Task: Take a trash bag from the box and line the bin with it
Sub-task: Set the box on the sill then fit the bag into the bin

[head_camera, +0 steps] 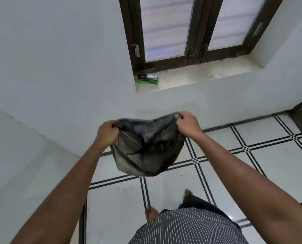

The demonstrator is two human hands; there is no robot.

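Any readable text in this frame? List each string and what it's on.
None legible.
Black-and-green cardboard box on the pale stone window sill: pale print on its green front strip, too small and blurred to read.
Dark translucent plastic trash bag, held open between the left hand and right hand: no print visible.

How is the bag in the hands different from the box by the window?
The trash bag is dark, thin and crumpled; the box is green and black with stiff, straight sides. The bag hangs in the air, pulled open by the left hand and right hand; the box rests untouched on the window sill.
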